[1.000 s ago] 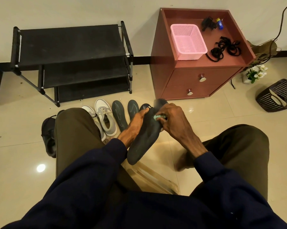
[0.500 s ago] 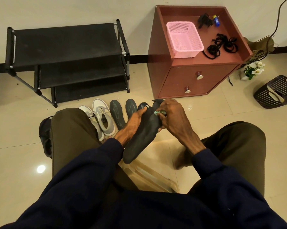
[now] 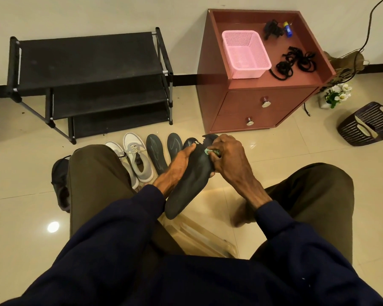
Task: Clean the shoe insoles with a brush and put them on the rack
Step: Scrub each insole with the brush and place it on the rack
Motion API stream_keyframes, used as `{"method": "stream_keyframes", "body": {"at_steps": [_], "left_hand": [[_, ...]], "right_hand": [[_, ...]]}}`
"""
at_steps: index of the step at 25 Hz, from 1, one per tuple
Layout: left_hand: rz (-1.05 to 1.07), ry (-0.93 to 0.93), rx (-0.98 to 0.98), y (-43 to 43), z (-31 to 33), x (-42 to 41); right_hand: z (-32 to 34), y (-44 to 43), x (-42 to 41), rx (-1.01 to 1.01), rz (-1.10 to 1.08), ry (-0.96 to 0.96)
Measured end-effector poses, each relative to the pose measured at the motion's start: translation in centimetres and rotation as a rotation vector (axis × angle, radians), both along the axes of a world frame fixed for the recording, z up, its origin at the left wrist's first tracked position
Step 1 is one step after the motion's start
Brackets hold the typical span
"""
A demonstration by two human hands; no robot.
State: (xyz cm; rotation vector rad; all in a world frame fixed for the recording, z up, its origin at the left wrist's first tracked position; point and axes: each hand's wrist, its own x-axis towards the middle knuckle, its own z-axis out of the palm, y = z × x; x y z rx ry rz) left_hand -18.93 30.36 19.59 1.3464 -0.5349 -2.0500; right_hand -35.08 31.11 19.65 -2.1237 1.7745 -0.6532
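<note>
I sit with a dark insole held up between my knees. My left hand grips its left edge near the toe. My right hand holds a small green brush against the insole's upper part; most of the brush is hidden by my fingers. The insole's toe end looks torn. Several more dark insoles lie on the floor beyond my hands. The black three-tier shoe rack stands at the wall to the far left, its shelves bare.
A pair of white-grey sneakers lies left of the insoles, and a black shoe sits by my left knee. A red-brown cabinet carries a pink basket and black laces. A dark slatted basket lies at right.
My right hand with the brush has shifted slightly along the insole's toe end. My left hand keeps its hold and the insole stays in about the same place.
</note>
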Motion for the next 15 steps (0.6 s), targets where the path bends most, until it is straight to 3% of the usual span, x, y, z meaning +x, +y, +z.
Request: {"method": "stream_keyframes", "body": {"at_steps": [4, 9, 13, 15], "left_hand": [[0.063, 0.039, -0.004, -0.1, -0.5, 0.0], [-0.013, 0.026, 0.039, 0.3, 0.6, -0.5], [0.012, 0.053, 0.004, 0.1, -0.4, -0.1], [0.021, 0.049, 0.002, 0.0, -0.5, -0.2]], "right_hand": [[1.0, 1.1, 1.2, 0.149, 0.247, -0.065], [0.3, -0.2, -0.2, 0.031, -0.018, 0.055], [1.0, 1.0, 1.0, 0.140, 0.219, -0.054], [1.0, 0.6, 1.0, 0.136, 0.209, -0.039]]}}
